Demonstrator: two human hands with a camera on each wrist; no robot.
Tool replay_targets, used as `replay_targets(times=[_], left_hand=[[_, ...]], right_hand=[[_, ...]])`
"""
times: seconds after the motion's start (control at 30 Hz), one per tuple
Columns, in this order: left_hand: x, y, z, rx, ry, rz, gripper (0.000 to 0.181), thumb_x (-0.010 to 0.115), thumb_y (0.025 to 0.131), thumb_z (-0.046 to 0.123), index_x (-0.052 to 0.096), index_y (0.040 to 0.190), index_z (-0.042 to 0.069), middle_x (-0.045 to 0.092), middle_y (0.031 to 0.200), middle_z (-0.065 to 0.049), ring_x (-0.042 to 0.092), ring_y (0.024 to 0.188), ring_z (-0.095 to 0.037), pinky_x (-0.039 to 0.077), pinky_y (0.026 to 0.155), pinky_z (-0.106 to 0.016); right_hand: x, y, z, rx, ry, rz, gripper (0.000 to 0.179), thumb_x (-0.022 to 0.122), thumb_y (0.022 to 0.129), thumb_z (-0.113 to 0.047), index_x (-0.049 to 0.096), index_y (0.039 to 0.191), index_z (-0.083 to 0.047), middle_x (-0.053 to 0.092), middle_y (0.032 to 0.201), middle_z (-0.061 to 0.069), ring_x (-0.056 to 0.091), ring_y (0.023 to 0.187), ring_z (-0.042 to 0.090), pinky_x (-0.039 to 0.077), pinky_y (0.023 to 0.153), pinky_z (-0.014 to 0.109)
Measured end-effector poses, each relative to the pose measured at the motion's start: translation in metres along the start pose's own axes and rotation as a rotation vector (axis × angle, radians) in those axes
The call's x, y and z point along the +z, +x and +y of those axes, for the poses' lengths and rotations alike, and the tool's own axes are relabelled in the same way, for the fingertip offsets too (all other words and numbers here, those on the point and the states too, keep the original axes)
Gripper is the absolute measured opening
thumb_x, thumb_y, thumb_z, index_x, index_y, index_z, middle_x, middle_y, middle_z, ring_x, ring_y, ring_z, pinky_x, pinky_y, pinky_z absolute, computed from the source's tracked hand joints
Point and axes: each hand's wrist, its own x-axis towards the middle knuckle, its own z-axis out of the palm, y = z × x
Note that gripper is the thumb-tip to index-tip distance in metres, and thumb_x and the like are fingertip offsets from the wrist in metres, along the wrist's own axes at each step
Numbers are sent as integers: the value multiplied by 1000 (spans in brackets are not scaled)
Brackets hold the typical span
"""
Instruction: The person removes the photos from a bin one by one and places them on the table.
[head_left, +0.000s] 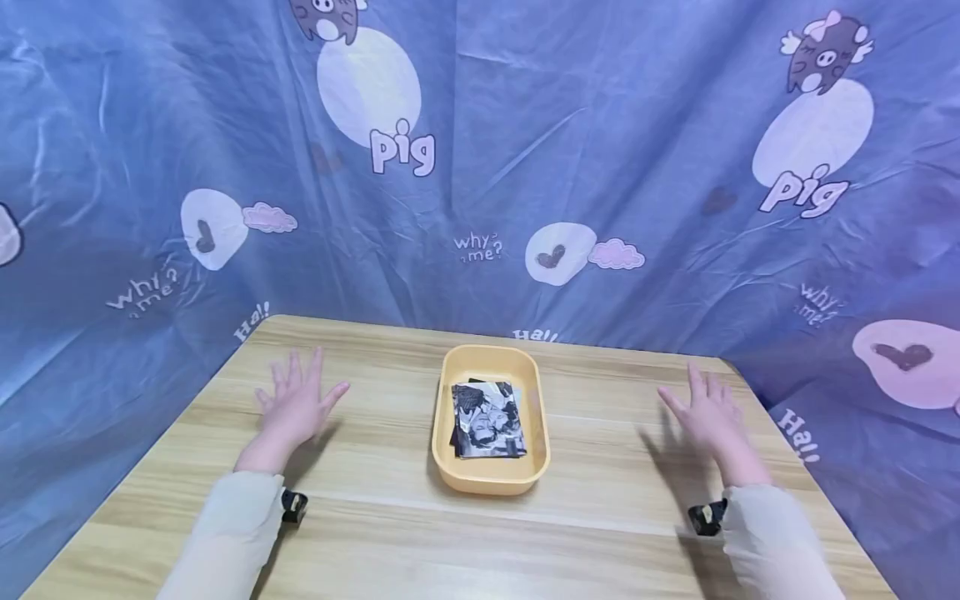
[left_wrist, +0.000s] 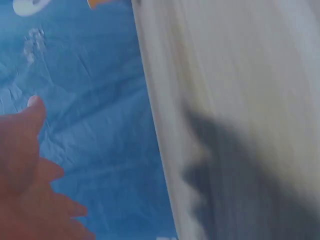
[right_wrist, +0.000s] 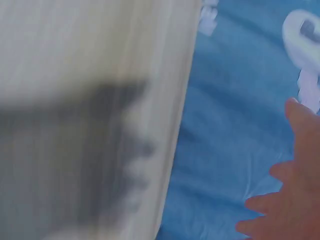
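A yellow rectangular tray (head_left: 491, 485) with rounded corners stands near the middle of the table. In it lies a small stack of black-and-white photo prints (head_left: 489, 421), the top one showing figures. To the left of the tray, my left hand (head_left: 294, 407) hovers over the table with fingers spread, touching nothing. My right hand (head_left: 707, 417) is raised likewise on the right side, its fingers apart and holding nothing. Both wrist views show the spread fingers and a hand's shadow on the wood; neither shows the tray clearly.
The light wooden table (head_left: 360, 533) ends at a far edge close to a blue curtain (head_left: 510, 167) printed with pigs, clouds and words. The curtain also runs down both sides. Black wrist cameras sit below each pale sleeve (head_left: 232, 525).
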Motion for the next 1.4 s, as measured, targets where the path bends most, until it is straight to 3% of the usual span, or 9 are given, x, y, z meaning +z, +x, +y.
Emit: replay_targets(times=[0.27,0.43,0.57,0.77,1.0,1.2,1.4], left_hand=[[20,9,47,72,-257,-78,87,36,85,60,-5,143,10,-11,145,-22,-9,130,-44,1,99,-64],[38,11,81,103,-479,-179,89,44,84,56,-1,143,6,0,148,-19,6,133,-38,9,106,-52],[45,12,98,89,-634,-248,86,49,84,52,4,144,9,11,147,-20,19,130,-40,18,104,-51],[54,13,107,11,-910,-340,77,55,85,38,11,143,12,19,145,-20,30,124,-44,36,92,-56],[66,14,110,-93,-1181,-470,67,51,89,12,11,142,6,22,142,-25,32,123,-43,43,84,-54],[73,12,106,-140,-1242,-546,59,49,88,8,20,140,3,35,135,-26,43,117,-40,48,80,-49],[78,10,103,-159,-1249,-566,60,52,87,11,24,139,6,45,127,-25,49,111,-36,50,77,-46]], right_hand=[[14,17,-64,-178,376,12,81,39,93,-42,-12,139,2,-7,143,30,0,129,47,5,104,57],[31,15,-114,-145,561,-49,86,43,87,-51,-11,142,-14,-4,148,19,5,133,40,10,105,55],[44,11,-151,-110,687,-101,91,50,83,-53,-12,142,-22,2,149,16,12,133,38,17,105,53],[61,8,-186,-85,807,-168,90,57,82,-44,-2,144,-15,9,148,17,19,132,35,21,105,46],[75,6,-206,5,978,-250,82,60,84,-25,7,142,-2,16,144,24,20,130,38,19,107,46],[83,5,-211,93,1031,-270,79,62,83,-21,13,139,5,18,140,31,18,130,41,15,107,47],[90,7,-213,166,1030,-309,84,64,80,-18,9,139,6,12,141,32,19,128,43,17,104,53]])
